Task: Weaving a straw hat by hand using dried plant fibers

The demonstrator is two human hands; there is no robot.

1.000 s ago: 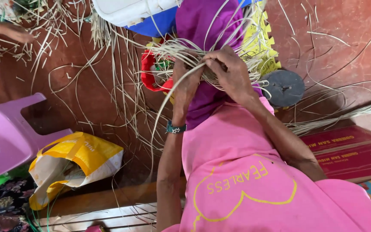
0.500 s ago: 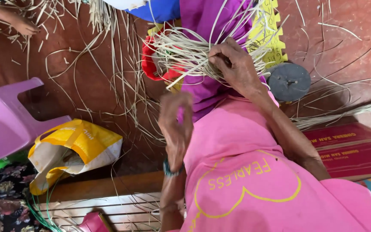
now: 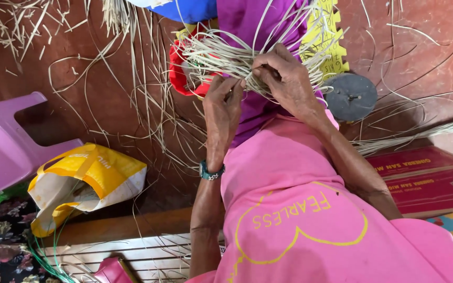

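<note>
Since half a second ago, left hand (image 3: 222,107) risen from over the lap back up to the bundle of pale straw strands (image 3: 221,55); fingertips now pinched on strands at its near edge; right hand (image 3: 284,76) unchanged in place, fingers curled tight round the middle of the bundle; bundle held above the knees over purple cloth (image 3: 258,31), splayed ends fanning out to both sides; red container (image 3: 184,73) just behind the straw; loose strands scattered on red floor (image 3: 95,99); yellow bag (image 3: 82,181) and pink plastic stool (image 3: 6,152) well to the left; grey disc (image 3: 351,96) near right wrist.
</note>
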